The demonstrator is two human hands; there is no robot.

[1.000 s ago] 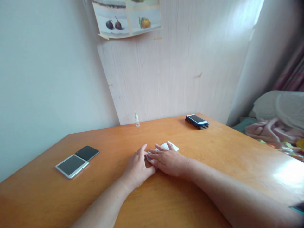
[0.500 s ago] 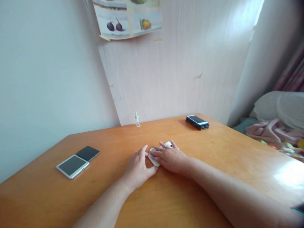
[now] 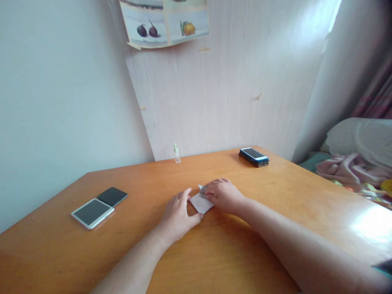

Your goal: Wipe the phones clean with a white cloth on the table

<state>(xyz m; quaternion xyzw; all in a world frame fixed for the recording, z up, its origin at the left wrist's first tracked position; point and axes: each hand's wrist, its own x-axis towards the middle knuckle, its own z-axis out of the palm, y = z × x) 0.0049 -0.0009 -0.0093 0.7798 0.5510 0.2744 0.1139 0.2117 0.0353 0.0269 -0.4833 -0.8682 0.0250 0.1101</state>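
A white phone [image 3: 200, 203] lies back up on the table, small dark lettering showing near its lower end. My left hand [image 3: 179, 214] steadies that end, thumb at the near edge and fingertips at the far left edge. My right hand [image 3: 225, 196] is closed over a crumpled greyish-white wipe [image 3: 202, 190], which presses on the phone's back. The upper part of the phone is hidden beneath this hand. Whether the wipe is cloth or tissue, I cannot tell.
On the left of the wooden table [image 3: 183, 261] lie a white-framed tablet [image 3: 92, 213] and a dark device [image 3: 112, 197], touching. A small clear spray bottle [image 3: 177, 155] stands at the back edge. Stacked phones [image 3: 253, 157] sit at the back right.
My right hand has curled from flat, spread fingers and shifted slightly to the right, bunching the wipe and exposing more of the phone's lower end. My left hand keeps its place.
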